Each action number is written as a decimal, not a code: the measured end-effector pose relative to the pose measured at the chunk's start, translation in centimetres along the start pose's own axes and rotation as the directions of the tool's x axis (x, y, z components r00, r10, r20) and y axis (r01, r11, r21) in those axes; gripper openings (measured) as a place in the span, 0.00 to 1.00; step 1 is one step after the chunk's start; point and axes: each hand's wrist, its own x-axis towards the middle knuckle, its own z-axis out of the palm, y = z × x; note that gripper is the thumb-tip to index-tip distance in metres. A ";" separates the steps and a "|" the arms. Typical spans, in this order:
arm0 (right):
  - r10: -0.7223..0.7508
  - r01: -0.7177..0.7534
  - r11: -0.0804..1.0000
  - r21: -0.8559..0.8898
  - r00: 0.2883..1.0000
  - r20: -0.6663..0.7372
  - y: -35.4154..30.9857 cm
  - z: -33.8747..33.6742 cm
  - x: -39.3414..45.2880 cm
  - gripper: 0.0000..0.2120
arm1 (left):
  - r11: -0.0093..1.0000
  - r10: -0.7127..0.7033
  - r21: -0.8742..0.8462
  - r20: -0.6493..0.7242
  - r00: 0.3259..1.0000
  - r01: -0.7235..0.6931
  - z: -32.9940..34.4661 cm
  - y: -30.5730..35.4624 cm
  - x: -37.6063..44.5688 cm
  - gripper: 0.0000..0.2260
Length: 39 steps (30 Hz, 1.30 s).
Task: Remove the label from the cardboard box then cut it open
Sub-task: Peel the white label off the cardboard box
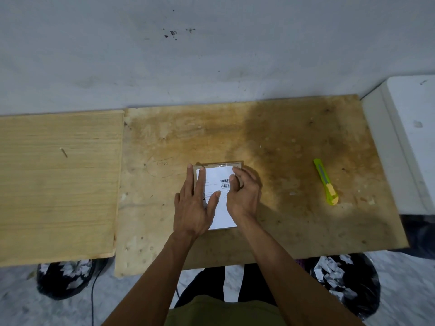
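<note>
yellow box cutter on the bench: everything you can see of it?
The slim yellow-green plastic box cutter lies flat on the stained plywood board, to the right of the labelled cardboard box, with its long axis running near to far. A grey metal strip runs along its upper part and an orange-yellow slider sits near its lower end. Nothing touches it; both hands are on the box.

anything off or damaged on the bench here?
Nothing is spilled or broken. The label lies flat on the cardboard box, both hands on it. The plywood board has a dark stain; the cutter lies unused to the right.
</note>
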 end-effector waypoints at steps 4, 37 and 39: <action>-0.003 0.003 1.000 -0.001 1.000 -0.019 -0.1 0.2 0.3 0.08 | 1.000 -0.011 0.006 0.015 1.000 0.011 -0.1 0.2 0.0 0.33; -0.301 0.325 0.931 -0.165 0.941 0.155 1.3 -0.8 1.8 0.04 | 0.999 -0.045 0.007 0.009 0.999 0.045 -0.3 0.7 -0.1 0.33; -0.285 0.296 0.949 -0.107 0.953 0.104 1.3 -0.9 1.9 0.02 | 0.999 -0.035 0.012 0.009 0.999 0.035 -0.3 0.5 -0.1 0.33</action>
